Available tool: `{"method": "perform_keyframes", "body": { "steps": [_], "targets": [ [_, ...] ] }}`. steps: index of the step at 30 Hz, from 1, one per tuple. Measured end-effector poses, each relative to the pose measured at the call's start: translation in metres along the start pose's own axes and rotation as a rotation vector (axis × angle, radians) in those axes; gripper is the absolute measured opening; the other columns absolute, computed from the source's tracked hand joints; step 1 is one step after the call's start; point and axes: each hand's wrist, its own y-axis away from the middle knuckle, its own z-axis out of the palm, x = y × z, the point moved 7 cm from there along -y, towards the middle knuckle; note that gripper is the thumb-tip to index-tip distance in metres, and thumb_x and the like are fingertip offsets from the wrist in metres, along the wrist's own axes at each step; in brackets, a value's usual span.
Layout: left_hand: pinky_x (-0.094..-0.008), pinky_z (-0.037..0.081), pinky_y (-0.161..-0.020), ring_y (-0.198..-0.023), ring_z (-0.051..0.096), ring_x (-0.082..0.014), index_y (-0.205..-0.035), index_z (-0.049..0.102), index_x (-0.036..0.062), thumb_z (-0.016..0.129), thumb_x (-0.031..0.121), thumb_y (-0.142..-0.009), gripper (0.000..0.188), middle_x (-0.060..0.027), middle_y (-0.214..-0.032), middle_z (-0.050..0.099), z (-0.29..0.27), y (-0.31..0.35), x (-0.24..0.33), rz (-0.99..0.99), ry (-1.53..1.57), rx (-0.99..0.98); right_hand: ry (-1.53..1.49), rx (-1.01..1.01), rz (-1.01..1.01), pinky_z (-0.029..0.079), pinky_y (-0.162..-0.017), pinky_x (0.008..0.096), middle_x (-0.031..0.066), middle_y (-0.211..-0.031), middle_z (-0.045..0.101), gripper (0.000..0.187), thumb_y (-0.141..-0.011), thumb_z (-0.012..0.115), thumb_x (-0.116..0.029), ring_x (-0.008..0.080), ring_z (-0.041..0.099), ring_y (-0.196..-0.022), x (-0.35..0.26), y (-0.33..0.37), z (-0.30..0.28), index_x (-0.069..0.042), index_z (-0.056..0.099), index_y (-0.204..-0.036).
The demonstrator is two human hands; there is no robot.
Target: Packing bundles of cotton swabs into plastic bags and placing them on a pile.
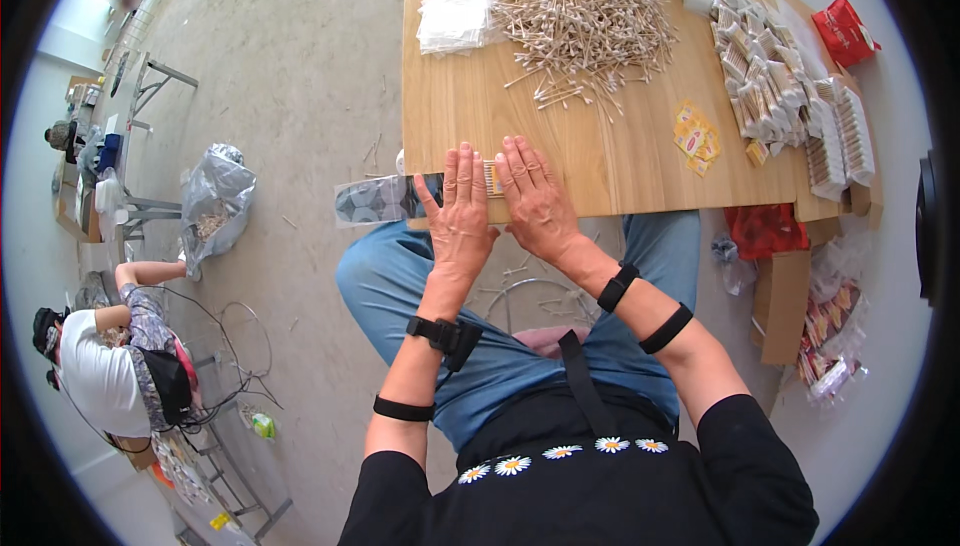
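Observation:
Both hands lie flat, side by side, near the front left corner of the wooden table. My left hand has its fingers stretched out, with the thumb slightly apart. Beside it, my right hand is also flat with straight fingers. In the narrow gap between them shows a small row of cotton swabs with a bit of orange; the palms cover the rest. To the left of my left hand, a clear plastic strip with round shapes juts past the table's edge, dark where it meets the fingers.
Farther back lie a heap of loose cotton swabs and a stack of clear bags. Packed swab bundles line the right side, near yellow cards and a red packet. Another person works at far left.

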Motion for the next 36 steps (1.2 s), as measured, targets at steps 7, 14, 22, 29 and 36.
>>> {"method": "perform_keyframes", "body": {
  "steps": [7, 14, 22, 29, 36],
  "targets": [
    [-0.0639, -0.005, -0.120, -0.156, 0.015, -0.0245, -0.157, 0.028, 0.0074, 0.093, 0.029, -0.053, 0.125, -0.0108, -0.167, 0.020, -0.002, 0.002, 0.000, 0.009, 0.060, -0.011, -0.013, 0.084, -0.013, 0.021, -0.124, 0.0477, 0.0283, -0.157, 0.031, 0.084, -0.072, 0.073, -0.013, 0.0401, 0.025, -0.150, 0.002, 0.002, 0.005, 0.009, 0.038, -0.146],
    [-0.0638, -0.004, -0.121, -0.156, 0.015, -0.0256, -0.157, 0.029, 0.0070, 0.092, 0.030, -0.056, 0.122, -0.0109, -0.167, 0.022, -0.005, 0.003, -0.002, 0.025, 0.031, -0.030, -0.010, 0.042, -0.003, 0.021, -0.124, 0.0466, 0.0262, -0.155, 0.036, 0.067, -0.084, 0.060, -0.015, 0.0381, 0.028, -0.150, -0.001, 0.001, -0.001, 0.007, 0.043, -0.144],
    [-0.0629, -0.002, -0.122, -0.156, 0.014, -0.0262, -0.157, 0.028, 0.0055, 0.089, 0.028, -0.058, 0.119, -0.0116, -0.166, 0.023, 0.001, 0.005, 0.013, 0.065, 0.001, 0.023, -0.082, 0.020, 0.001, 0.020, -0.125, 0.0467, 0.0258, -0.158, 0.032, 0.084, -0.072, 0.073, -0.014, 0.0383, 0.026, -0.150, 0.000, 0.000, -0.005, 0.007, 0.040, -0.146],
    [-0.0634, -0.002, -0.122, -0.156, 0.014, -0.0259, -0.158, 0.025, 0.0056, 0.089, 0.026, -0.059, 0.120, -0.0114, -0.166, 0.022, 0.010, 0.005, 0.015, 0.070, -0.125, 0.028, -0.179, 0.011, 0.068, 0.018, -0.125, 0.0475, 0.0261, -0.158, 0.032, 0.091, -0.067, 0.077, -0.015, 0.0383, 0.026, -0.151, 0.003, 0.012, -0.006, 0.008, 0.040, -0.146],
    [-0.0651, -0.002, -0.121, -0.156, 0.014, -0.0252, -0.157, 0.027, 0.0058, 0.088, 0.024, -0.061, 0.116, -0.0108, -0.166, 0.022, 0.008, 0.006, 0.016, 0.066, -0.094, 0.046, -0.118, 0.076, 0.076, 0.019, -0.124, 0.0489, 0.0240, -0.158, 0.033, 0.104, -0.061, 0.086, -0.022, 0.0378, 0.024, -0.151, 0.006, 0.015, -0.004, 0.006, 0.036, -0.149]
  ]
}}
